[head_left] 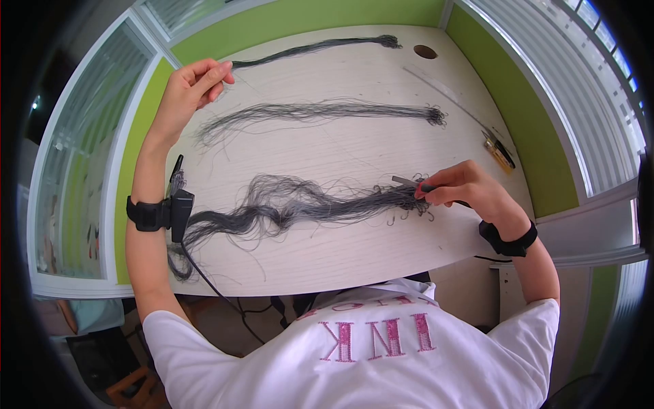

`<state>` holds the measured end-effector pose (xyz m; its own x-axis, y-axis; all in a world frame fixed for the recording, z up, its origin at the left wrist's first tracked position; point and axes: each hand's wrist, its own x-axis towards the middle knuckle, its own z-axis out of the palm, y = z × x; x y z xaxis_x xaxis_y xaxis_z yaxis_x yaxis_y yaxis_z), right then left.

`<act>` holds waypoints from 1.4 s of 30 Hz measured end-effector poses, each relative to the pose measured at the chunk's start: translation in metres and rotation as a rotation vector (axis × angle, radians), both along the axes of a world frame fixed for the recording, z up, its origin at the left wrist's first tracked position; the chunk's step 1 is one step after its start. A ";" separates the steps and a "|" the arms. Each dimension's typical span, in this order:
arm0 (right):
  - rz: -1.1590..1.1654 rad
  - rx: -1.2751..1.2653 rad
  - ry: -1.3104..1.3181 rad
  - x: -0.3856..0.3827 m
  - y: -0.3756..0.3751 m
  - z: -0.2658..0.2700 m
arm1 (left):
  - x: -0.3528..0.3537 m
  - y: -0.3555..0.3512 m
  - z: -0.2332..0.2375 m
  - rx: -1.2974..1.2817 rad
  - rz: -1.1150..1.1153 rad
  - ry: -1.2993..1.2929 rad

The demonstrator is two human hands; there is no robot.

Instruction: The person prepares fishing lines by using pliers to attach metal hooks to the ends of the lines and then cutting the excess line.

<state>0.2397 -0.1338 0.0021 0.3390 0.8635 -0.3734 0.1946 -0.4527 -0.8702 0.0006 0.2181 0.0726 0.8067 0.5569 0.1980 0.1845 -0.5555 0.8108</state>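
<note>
My left hand [199,85] is closed in a pinch at the loose end of a thin bundle of dark hooked lines [306,49] along the back of the table. My right hand [463,187] grips a small tool with a flat grey blade [405,182], its dark handle showing behind the fingers. The blade lies over the hook end of a large, wavy bundle of dark lines [320,208] near the front. Fish hooks [409,215] stick out around that end. Between the two bundles lies a third one [306,111], its hooks gathered at the right.
At the right of the white table [327,262] lie a long thin ruler [446,95] and a yellow-and-black tool [501,157]. A round cable hole [426,52] is at the back. Green partitions [490,95] enclose the table. A black cable [204,276] hangs from the left wrist strap.
</note>
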 end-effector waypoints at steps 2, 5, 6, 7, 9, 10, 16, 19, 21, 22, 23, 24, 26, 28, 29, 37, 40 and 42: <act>0.018 -0.028 0.133 -0.002 0.006 -0.004 | -0.003 -0.002 0.000 -0.005 0.006 0.003; 0.047 -0.016 0.211 -0.010 0.013 -0.002 | -0.009 -0.004 -0.001 -0.002 0.024 0.014; 0.048 -0.016 0.211 -0.011 0.014 -0.003 | -0.011 -0.005 -0.001 0.002 0.038 0.025; 0.055 -0.026 0.286 -0.012 0.016 -0.003 | -0.013 -0.005 -0.001 0.006 0.051 0.035; 0.063 -0.036 0.362 -0.013 0.017 -0.003 | -0.015 -0.005 -0.001 0.000 0.053 0.028; 0.064 -0.030 0.404 -0.014 0.016 -0.002 | -0.017 -0.005 -0.001 -0.006 0.055 0.019; 0.076 -0.072 0.452 -0.014 0.006 0.003 | -0.030 0.009 0.001 0.033 0.129 0.006; 0.119 -0.130 0.309 -0.021 0.003 -0.006 | -0.033 0.015 0.003 0.016 0.133 -0.030; 0.141 -0.153 0.196 -0.024 0.001 -0.013 | -0.030 0.012 0.005 0.029 0.129 -0.022; 0.206 -0.071 0.066 -0.025 0.001 -0.015 | -0.029 0.011 0.004 0.043 0.127 -0.014; 0.271 0.012 -0.063 -0.026 0.000 -0.016 | -0.028 0.009 0.004 0.041 0.127 -0.011; 0.271 0.012 -0.061 -0.026 -0.001 -0.016 | -0.026 0.007 0.003 0.042 0.104 -0.015; 0.366 0.053 -0.203 -0.023 -0.001 -0.014 | -0.024 0.005 0.004 0.044 0.080 -0.019; 0.336 -0.024 -0.161 -0.021 -0.002 0.001 | -0.024 0.004 0.006 0.040 0.075 -0.014; 0.306 -0.102 -0.119 -0.021 -0.003 0.008 | -0.024 0.004 0.006 0.039 0.075 -0.013; 0.093 0.011 -0.484 0.017 -0.005 0.040 | -0.018 0.018 0.001 0.050 0.050 0.068; -0.035 0.073 -0.584 0.047 0.006 0.023 | -0.012 0.034 -0.011 0.049 0.052 0.107; -0.137 0.004 -0.698 0.062 0.016 0.020 | -0.011 0.043 -0.018 0.032 0.056 0.188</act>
<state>0.3021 -0.1177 0.0220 0.6036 0.7969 -0.0259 0.6489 -0.5099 -0.5647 -0.0105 0.2614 0.0545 0.7990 0.5978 0.0651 0.3627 -0.5653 0.7408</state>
